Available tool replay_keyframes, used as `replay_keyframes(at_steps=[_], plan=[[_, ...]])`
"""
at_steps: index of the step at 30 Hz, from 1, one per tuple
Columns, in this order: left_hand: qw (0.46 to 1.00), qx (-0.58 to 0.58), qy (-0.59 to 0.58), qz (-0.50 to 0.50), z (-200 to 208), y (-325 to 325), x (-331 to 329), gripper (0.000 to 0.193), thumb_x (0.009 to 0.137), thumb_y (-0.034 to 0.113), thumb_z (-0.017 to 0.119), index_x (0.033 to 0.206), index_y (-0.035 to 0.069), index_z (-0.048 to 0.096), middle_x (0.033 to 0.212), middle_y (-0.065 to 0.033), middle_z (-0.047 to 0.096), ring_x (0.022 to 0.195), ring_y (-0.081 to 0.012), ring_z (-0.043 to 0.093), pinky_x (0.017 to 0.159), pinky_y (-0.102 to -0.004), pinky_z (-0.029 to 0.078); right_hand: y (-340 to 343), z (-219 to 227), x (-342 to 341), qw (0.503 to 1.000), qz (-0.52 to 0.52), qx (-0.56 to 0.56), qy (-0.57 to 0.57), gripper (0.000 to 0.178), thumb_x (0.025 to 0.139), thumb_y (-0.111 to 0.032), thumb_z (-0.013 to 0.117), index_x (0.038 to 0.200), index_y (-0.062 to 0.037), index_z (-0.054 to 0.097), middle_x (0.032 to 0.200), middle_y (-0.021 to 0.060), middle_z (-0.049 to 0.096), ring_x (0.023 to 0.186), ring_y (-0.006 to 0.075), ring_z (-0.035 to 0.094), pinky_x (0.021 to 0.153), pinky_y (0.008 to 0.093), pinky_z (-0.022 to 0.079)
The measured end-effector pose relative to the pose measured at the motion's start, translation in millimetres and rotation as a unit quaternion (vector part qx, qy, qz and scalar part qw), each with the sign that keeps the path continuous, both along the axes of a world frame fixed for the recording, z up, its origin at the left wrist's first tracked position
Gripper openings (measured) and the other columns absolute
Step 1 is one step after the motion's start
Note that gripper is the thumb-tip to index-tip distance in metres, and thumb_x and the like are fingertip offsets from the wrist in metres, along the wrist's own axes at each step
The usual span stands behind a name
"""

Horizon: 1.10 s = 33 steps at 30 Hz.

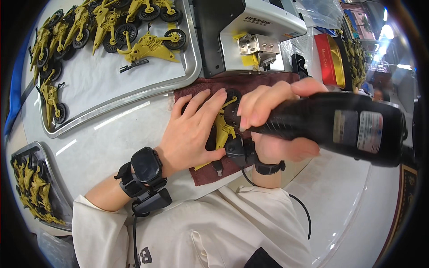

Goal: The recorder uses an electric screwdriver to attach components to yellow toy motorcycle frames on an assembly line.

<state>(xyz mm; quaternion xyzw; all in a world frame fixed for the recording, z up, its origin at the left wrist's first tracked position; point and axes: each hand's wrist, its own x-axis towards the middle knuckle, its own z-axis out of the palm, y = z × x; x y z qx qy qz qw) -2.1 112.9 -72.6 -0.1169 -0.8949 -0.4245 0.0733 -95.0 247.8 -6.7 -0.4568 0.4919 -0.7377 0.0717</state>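
My left hand (190,127) lies over a yellow toy motorcycle (222,134) on a dark red cloth (203,178). Its fingers are spread; the fingertips rest near the toy's far end, and the thumb lies along its near side. In my right hand (268,107) is a black electric screwdriver (321,120), fingers wrapped round its body. The screwdriver's front end is over the toy, with its tip hidden. Part of the toy is covered by my hands. A black wrist device hangs below each hand.
Several yellow toy motorcycles (105,24) with black wheels lie in a large metal tray (58,130) at the far left. A smaller tray (33,145) holds yellow parts. Behind the cloth stands a screw feeder (261,27). A red box (326,58) sits at the far right.
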Motion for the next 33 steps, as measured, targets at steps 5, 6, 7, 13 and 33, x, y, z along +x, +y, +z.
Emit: replay_keyframes(at_steps=[5,6,7,13,33], plan=[[1.0,-0.029,0.007,-0.006,-1,-1,2,0.089,0.059,0.036,0.077,0.132,0.004,0.039,0.137,-0.0112,0.04,0.124,-0.0296,0.038,0.102,-0.044,0.027,2,7,-7,0.994,0.066,0.064,0.053,0.085,0.075,-0.064,0.06,0.126,-0.002,0.033,0.075,0.0161,0.058,0.056,0.0266,0.055,0.058,0.0394,0.047],[0.999,-0.041,0.006,-0.01,0,0,3,0.087,0.06,0.037,0.076,0.132,0.005,0.04,0.137,-0.0111,0.04,0.124,-0.0298,0.038,0.102,-0.0447,0.027,6,14,-3,0.996,0.059,0.049,0.056,0.084,0.075,-0.063,0.061,0.125,-0.0015,0.034,0.075,0.0166,0.058,0.056,0.0269,0.055,0.058,0.0396,0.048],[0.999,-0.042,0.012,-0.004,0,1,2,0.083,0.062,0.039,0.075,0.129,0.005,0.042,0.138,-0.0116,0.039,0.123,-0.0304,0.038,0.102,-0.0462,0.027,7,19,-1,0.999,-0.001,0.009,0.053,0.085,0.075,-0.067,0.058,0.125,-0.0018,0.034,0.073,0.0145,0.057,0.054,0.0253,0.054,0.057,0.0381,0.047],[0.998,-0.053,0.015,-0.008,0,2,0,0.081,0.065,0.047,0.071,0.129,0.006,0.043,0.139,-0.0123,0.039,0.123,-0.0323,0.039,0.1,-0.0469,0.026,-2,59,-42,0.961,-0.261,-0.077,0.058,0.085,0.074,-0.081,0.038,0.121,-0.0108,0.042,0.062,0.0066,0.052,0.048,0.0183,0.048,0.052,0.0364,0.042],[0.999,-0.05,0.01,-0.007,1,3,-1,0.081,0.063,0.044,0.072,0.128,0.006,0.043,0.138,-0.0118,0.04,0.123,-0.031,0.038,0.101,-0.0458,0.026,5,11,-12,0.972,-0.221,0.056,-0.053,0.082,0.077,-0.075,0.044,0.124,-0.0085,0.033,0.063,0.0079,0.05,0.047,0.0203,0.047,0.047,0.0361,0.042]])
